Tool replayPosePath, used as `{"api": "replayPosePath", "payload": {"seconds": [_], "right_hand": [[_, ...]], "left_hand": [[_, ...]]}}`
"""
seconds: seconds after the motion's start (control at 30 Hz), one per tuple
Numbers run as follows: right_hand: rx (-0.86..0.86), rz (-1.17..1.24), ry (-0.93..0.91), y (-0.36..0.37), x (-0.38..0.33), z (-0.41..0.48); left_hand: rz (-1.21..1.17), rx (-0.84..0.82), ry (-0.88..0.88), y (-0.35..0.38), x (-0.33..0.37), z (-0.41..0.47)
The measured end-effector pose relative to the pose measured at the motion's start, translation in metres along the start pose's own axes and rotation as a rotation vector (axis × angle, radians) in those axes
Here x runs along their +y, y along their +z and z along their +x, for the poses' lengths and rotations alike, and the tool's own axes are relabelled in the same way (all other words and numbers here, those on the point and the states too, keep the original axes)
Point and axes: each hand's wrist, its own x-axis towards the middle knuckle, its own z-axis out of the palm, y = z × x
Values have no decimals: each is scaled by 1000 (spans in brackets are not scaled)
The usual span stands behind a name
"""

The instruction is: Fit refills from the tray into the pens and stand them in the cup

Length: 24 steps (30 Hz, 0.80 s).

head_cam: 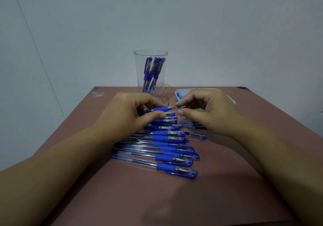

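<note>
Head view: right hand [208,110] half-hides tray [185,89]; loose pens [162,147] lie before cup [150,72]

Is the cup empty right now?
No, the clear cup holds several blue-capped pens standing inside it at the far edge of the table.

We're in a plain room, and we can't tell home from office: a pale wall [209,24] fills the upper frame, a seam [33,38] running down its left, and a reddish-brown bench [227,173] with scuffed far corners stands against it.
</note>
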Motion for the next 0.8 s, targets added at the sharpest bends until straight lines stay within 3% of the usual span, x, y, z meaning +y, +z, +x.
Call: {"api": "replayPosePath", "payload": {"seconds": [0.1,0.23,0.47,0.67,0.8], "right_hand": [[-58,-112,99,-17,2,0],[-296,-370,252,-31,7,-2],[-465,-426,281,-22,7,-3],[-419,-358,232,-23,2,-3],[-138,-284,113,-27,3,-4]], "left_hand": [[1,14,7,0,-2,0],[13,0,33,-1,-6,0],[17,-49,104,-4,-7,0],[38,-62,105,-4,-11,0],[43,-59,101,-3,-12,0]]}}
